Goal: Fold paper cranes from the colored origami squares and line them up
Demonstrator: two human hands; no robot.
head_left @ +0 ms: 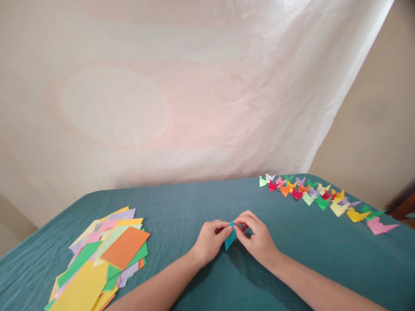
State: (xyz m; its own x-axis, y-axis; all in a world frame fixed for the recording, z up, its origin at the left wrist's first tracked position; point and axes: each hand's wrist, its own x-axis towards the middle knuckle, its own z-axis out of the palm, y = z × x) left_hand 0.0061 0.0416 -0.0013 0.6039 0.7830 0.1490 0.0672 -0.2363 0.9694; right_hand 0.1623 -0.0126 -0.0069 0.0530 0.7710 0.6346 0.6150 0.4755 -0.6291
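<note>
A small folded piece of blue paper [230,241] is held up between both hands, just above the table at the front middle. My left hand [211,240] pinches it from the left, thumb against the forefinger. From the right, the thumb and forefinger of my right hand [257,237] close on its upper tip. The lower part of the paper hangs down as a narrow slanted shape. My fingers hide part of its folds.
Loose sheets of coloured paper [125,248] lie in a spread pile at the left. Rows of small folded paper birds [339,208] stand along the right side of the green-blue tablecloth [181,207]. A pale sheet [194,108] hangs behind the table.
</note>
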